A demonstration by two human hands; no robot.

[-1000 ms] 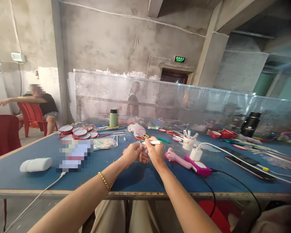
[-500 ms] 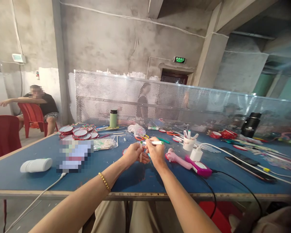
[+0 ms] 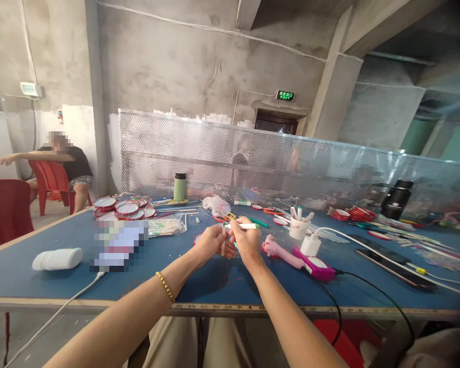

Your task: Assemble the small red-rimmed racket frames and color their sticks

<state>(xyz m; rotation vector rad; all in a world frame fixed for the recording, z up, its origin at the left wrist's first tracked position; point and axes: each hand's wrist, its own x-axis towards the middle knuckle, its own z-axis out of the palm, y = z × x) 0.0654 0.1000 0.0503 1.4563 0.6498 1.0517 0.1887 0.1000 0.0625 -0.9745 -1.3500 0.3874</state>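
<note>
Just above the middle of the blue table (image 3: 145, 289), my left hand (image 3: 210, 241) is closed on a thin, pale wooden stick (image 3: 223, 246), held nearly upright. My right hand (image 3: 247, 244) grips a white marker (image 3: 249, 226) with green at its ends, like a pen. The marker lies level, its left end by the top of the stick; whether the two touch I cannot tell. Behind my fingers, a red-rimmed round piece (image 3: 197, 238) shows in part.
Left are a white bottle (image 3: 57, 259), a blurred phone (image 3: 120, 245) on a cable and red-rimmed discs (image 3: 127, 209). To the right stand a pink tool (image 3: 283, 251) with a magenta box (image 3: 314, 264), a cup of markers (image 3: 298, 228) and a white charger (image 3: 310, 245). A perforated screen (image 3: 199, 148) runs behind.
Both hands keep nearly the same place and grip. A person behind the perforated screen has shifted to the right. The view has moved very slightly.
</note>
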